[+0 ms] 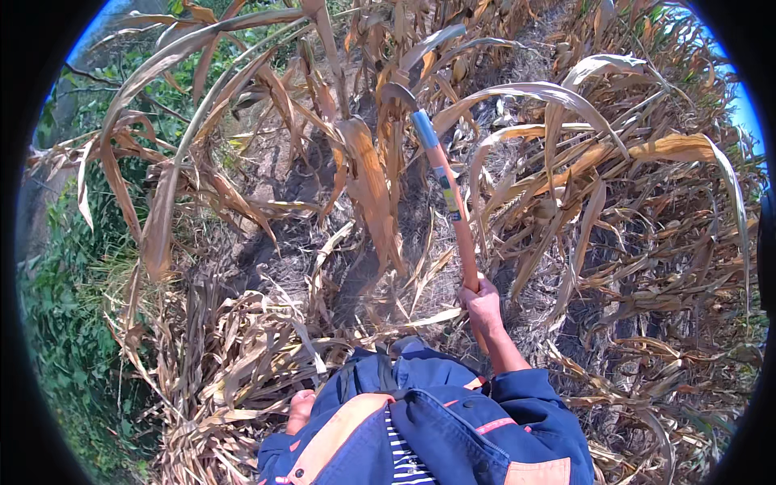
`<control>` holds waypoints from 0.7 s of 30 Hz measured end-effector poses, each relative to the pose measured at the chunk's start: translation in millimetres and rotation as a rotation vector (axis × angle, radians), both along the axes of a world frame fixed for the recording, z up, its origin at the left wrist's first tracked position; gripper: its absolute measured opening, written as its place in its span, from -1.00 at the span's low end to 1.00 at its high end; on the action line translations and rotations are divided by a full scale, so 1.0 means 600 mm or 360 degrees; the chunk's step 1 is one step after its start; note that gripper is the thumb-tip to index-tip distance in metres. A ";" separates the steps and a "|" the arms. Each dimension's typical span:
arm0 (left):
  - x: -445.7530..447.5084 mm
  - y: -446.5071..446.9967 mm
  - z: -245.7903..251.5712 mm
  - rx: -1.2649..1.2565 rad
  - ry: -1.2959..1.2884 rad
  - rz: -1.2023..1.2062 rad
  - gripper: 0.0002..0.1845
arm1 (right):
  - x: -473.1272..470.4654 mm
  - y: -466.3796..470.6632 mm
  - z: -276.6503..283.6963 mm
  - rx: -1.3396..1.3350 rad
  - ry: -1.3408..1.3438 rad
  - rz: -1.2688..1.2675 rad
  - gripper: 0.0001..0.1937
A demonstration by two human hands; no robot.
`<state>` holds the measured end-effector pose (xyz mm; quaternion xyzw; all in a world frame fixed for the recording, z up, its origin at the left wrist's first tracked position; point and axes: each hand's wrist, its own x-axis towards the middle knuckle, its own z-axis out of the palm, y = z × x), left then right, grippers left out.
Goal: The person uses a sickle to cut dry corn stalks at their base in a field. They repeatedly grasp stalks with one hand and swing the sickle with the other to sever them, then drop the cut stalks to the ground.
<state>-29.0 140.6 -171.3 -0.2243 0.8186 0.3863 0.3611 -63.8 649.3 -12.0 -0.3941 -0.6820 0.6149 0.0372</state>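
My right hand (483,303) is closed around the lower part of a long wooden handle (464,248). The handle belongs to a sickle, whose curved metal blade (399,94) points up and to the left. A blue-grey collar (424,128) joins blade and handle, and a label is stuck below it. The blade is among dry maize stalks, beside a stalk with hanging brown leaves (367,176); whether it touches is unclear. My left hand (301,405) hangs low at my left side, next to cut dry stalks (242,364). Its fingers are mostly hidden.
Dense standing dry maize (655,242) fills the right side, with long leaves arching towards the handle. Green leafy plants (79,339) border the left. Between the stalks lies dry soil (364,297) strewn with leaf litter.
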 end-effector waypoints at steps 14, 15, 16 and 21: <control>-0.351 0.494 0.316 0.0582 0.0623 -0.0728 -0.78 | -0.035 0.135 -0.105 -0.0006 -0.0416 0.0066 -0.64; -0.374 0.527 0.336 0.0486 0.1088 -0.1082 -0.80 | -0.028 0.138 -0.111 0.0154 -0.0452 0.0076 -0.65; -0.401 0.560 0.356 0.0555 0.1214 -0.1189 -0.81 | -0.023 0.139 -0.115 0.0233 -0.0506 0.0094 -0.65; -0.548 0.712 0.388 0.0885 0.1621 -0.1381 -0.77 | -0.029 0.127 -0.102 0.0296 -0.0439 -0.0004 -0.83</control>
